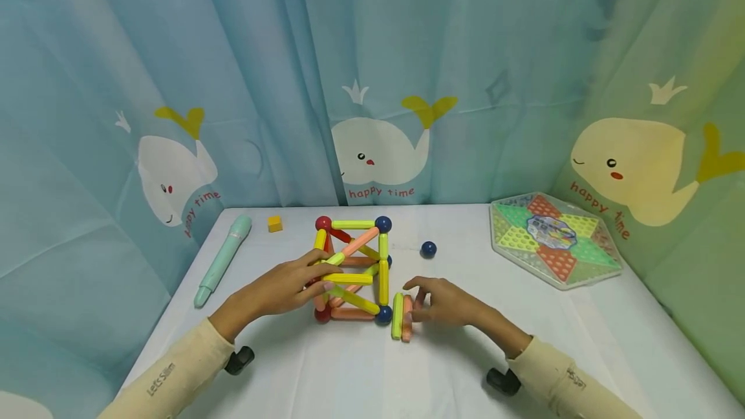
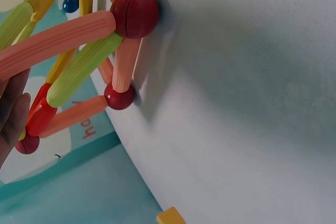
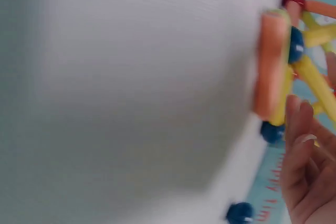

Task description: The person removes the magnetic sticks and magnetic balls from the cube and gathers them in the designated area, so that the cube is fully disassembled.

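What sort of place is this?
Probably a children's play area, perhaps a curtained-off corner: a blue-green curtain with cartoon whales hangs behind a white table holding a stick-and-ball frame and a star-patterned board.

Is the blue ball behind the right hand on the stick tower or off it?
Off: the blue ball sits on the table, with a gap between it and the stick tower.
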Motion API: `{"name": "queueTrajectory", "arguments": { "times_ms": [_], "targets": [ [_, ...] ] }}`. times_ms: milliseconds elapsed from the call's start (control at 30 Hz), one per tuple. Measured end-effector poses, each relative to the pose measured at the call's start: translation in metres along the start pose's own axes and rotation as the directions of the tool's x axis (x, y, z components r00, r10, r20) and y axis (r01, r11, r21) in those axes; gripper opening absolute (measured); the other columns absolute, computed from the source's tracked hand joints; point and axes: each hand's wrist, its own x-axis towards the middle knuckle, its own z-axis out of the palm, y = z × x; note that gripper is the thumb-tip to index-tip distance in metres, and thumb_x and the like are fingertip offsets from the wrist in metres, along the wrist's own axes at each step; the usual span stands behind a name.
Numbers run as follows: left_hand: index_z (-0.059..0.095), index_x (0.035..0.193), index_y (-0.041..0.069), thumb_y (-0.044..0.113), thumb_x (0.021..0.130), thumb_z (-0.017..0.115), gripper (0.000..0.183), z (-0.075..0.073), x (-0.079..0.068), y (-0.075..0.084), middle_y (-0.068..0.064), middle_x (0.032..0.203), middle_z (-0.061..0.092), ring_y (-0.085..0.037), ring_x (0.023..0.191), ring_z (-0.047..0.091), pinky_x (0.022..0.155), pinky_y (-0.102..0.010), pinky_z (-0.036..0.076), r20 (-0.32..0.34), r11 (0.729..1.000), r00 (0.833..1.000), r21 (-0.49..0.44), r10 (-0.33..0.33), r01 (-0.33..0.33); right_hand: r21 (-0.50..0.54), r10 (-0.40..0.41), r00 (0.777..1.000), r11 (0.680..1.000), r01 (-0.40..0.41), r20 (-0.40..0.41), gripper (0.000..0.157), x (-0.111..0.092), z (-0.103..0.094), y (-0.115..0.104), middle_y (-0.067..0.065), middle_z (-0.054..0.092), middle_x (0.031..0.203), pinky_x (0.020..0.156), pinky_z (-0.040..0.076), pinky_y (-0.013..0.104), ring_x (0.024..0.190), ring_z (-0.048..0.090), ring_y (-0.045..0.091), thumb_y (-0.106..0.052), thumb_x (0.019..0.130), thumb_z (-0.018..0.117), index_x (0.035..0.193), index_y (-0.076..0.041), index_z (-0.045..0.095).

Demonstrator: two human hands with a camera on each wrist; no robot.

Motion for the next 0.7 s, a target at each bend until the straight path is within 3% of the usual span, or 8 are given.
{"name": "queueTrajectory", "arguments": {
  "times_ms": [133, 233, 367, 467, 700],
  "targets": [
    [0.058, 0.141, 0.025, 0.037, 0.103, 0.056, 0.040, -0.001, 0.001, 0.000, -0.003, 0.145, 0.049, -0.019, 0.113, 0.060, 0.094, -0.039, 0.056, 0.003, 1.000, 1.000, -0.001, 0.002, -0.002, 0.012, -0.128, 0.983, 0.991, 0.131, -0.132, 0.038, 0.003, -0.012, -0.021, -0.003, 0.068, 0.091, 0.059, 0.049, 0.024, 0.067, 0.057, 0.010, -0.034, 0.094, 0.071, 0.120, -0.007, 0.066],
    [0.057, 0.142, 0.025, 0.041, 0.101, 0.058, 0.043, -0.001, 0.002, -0.001, -0.004, 0.146, 0.048, -0.021, 0.117, 0.060, 0.096, -0.042, 0.055, 0.004, 1.000, 1.000, -0.003, 0.001, -0.001, 0.031, -0.169, 0.969, 0.984, 0.178, -0.178, 0.035, 0.010, -0.015, -0.045, -0.004, 0.069, 0.094, 0.065, 0.053, 0.025, 0.075, 0.061, 0.010, -0.038, 0.096, 0.068, 0.117, -0.011, 0.067],
    [0.056, 0.142, 0.025, 0.043, 0.100, 0.060, 0.046, 0.000, 0.001, -0.003, -0.003, 0.145, 0.048, -0.020, 0.116, 0.060, 0.095, -0.042, 0.055, -0.002, 1.000, 1.000, -0.004, 0.013, -0.013, 0.070, -0.178, 0.969, 0.979, 0.192, -0.169, 0.034, 0.025, -0.009, -0.072, -0.004, 0.070, 0.100, 0.068, 0.055, 0.026, 0.080, 0.064, 0.013, -0.039, 0.094, 0.070, 0.117, -0.014, 0.068],
    [0.057, 0.142, 0.023, 0.040, 0.099, 0.061, 0.046, 0.000, 0.001, -0.002, -0.003, 0.144, 0.048, -0.018, 0.113, 0.060, 0.095, -0.040, 0.056, -0.006, 1.000, 1.000, 0.003, 0.026, -0.026, 0.084, -0.179, 0.970, 0.977, 0.195, -0.167, 0.030, 0.036, -0.001, -0.084, -0.003, 0.071, 0.107, 0.062, 0.055, 0.026, 0.072, 0.064, 0.013, -0.035, 0.091, 0.075, 0.114, -0.016, 0.071],
    [0.055, 0.142, 0.021, 0.034, 0.100, 0.063, 0.045, 0.002, 0.000, -0.002, -0.002, 0.141, 0.048, -0.014, 0.106, 0.059, 0.092, -0.036, 0.056, -0.008, 0.999, 0.999, 0.015, 0.037, -0.037, 0.157, -0.223, 0.965, 0.957, 0.243, -0.135, 0.021, 0.044, 0.002, -0.088, 0.000, 0.064, 0.138, 0.055, 0.054, 0.027, 0.062, 0.066, 0.030, -0.022, 0.094, 0.072, 0.113, -0.013, 0.074]
  ]
}}
